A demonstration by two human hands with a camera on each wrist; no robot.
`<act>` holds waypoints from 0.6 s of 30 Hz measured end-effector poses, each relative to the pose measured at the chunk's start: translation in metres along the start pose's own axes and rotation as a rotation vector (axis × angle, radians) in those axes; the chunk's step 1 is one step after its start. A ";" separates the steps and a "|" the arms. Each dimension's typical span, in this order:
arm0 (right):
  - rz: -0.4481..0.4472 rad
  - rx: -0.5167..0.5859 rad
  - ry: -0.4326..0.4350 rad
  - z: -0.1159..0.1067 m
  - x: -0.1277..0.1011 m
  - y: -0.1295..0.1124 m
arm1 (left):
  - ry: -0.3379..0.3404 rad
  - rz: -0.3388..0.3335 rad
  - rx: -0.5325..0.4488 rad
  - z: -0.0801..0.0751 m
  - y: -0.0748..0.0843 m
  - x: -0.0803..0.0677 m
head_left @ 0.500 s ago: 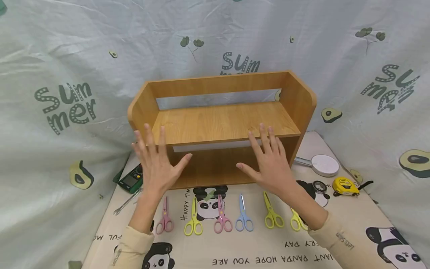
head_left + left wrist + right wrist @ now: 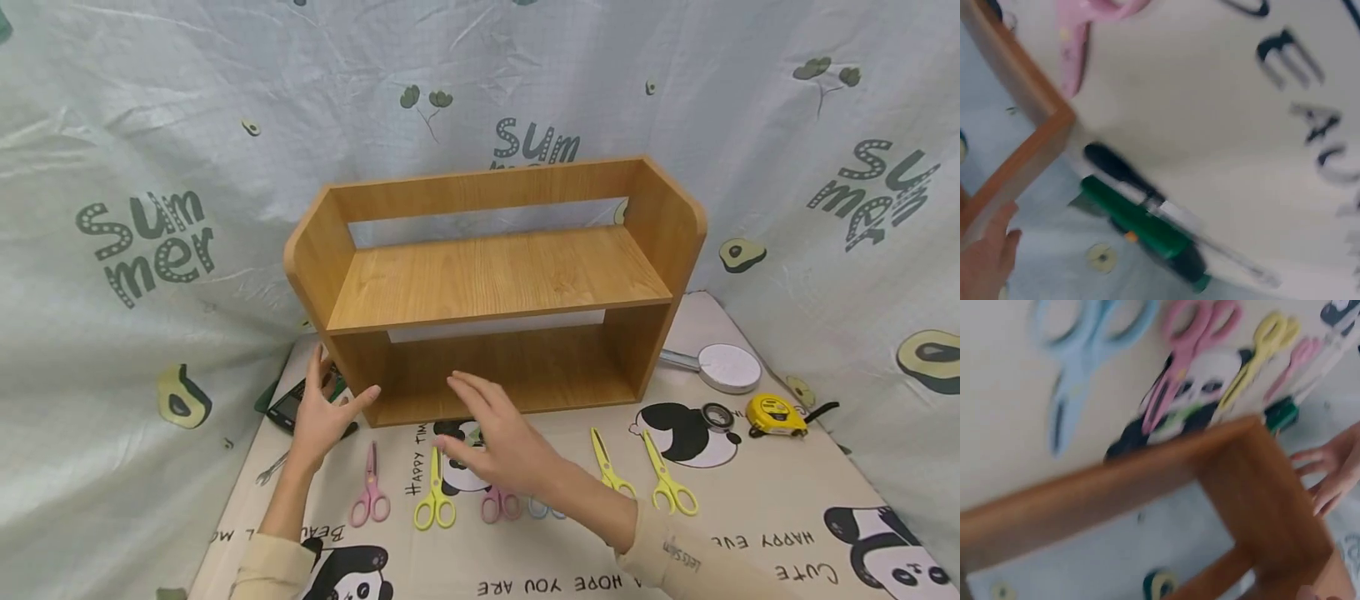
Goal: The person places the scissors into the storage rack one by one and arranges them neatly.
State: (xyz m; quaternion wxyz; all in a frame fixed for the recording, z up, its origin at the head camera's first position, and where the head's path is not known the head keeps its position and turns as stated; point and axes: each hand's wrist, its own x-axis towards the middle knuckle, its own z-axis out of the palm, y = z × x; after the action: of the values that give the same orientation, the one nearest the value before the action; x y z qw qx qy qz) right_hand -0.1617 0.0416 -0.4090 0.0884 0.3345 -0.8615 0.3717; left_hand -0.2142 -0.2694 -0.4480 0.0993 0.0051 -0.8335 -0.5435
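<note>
- I have the wooden shelf [image 2: 495, 283] at centre frame, standing upright on the panda mat [image 2: 750, 517] that covers the counter, its open front facing me.
- My read on handling: rigid board all round, no give, smooth laminate that could slide under a flat palm; bulky rather than fragile, probably moderate in weight.
- The best holds, I judge, are the two side panels at the left and right ends, or under the middle board; the thin top back rail looks a poorer lift point.
- My left hand [image 2: 321, 417] sits at lower left of the frame, beside the shelf's lower left corner, fingers [image 2: 318, 371] spread and released, gripping nothing.
- My right hand [image 2: 501, 450] hovers at lower centre in front of the bottom opening, fingers [image 2: 468, 387] extended and loose, holding nothing either.
- Under it runs a row of scissors: pink scissors [image 2: 370, 492], yellow scissors [image 2: 433, 496], then more pairs to the right.
- Just behind the left hand lies a green meter [image 2: 288, 404], with a wrench [image 2: 272, 468] near it.
- Right of the frame: a round mirror [image 2: 726, 368], a tape roll [image 2: 717, 416], a yellow tape measure [image 2: 772, 414].
</note>
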 end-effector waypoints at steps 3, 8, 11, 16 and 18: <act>0.051 0.078 -0.101 0.023 0.005 -0.007 | -0.080 -0.040 -0.037 0.001 -0.014 0.003; 0.117 0.169 -0.224 0.063 0.012 -0.013 | -0.141 -0.116 -0.026 0.006 -0.032 0.006; 0.141 0.202 -0.252 0.083 0.018 -0.014 | -0.158 -0.151 0.000 0.009 -0.037 0.011; 0.179 0.204 -0.286 0.113 0.026 -0.014 | -0.156 -0.203 0.047 0.014 -0.042 0.016; 0.193 0.189 -0.313 0.123 0.028 -0.013 | -0.152 -0.221 0.039 0.015 -0.042 0.017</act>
State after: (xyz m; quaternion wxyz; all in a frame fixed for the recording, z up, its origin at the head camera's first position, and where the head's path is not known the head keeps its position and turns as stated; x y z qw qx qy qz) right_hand -0.1628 -0.0659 -0.4773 -0.1144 0.3109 -0.8541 0.4010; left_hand -0.2374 -0.2751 -0.4896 -0.0246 0.0575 -0.8433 -0.5337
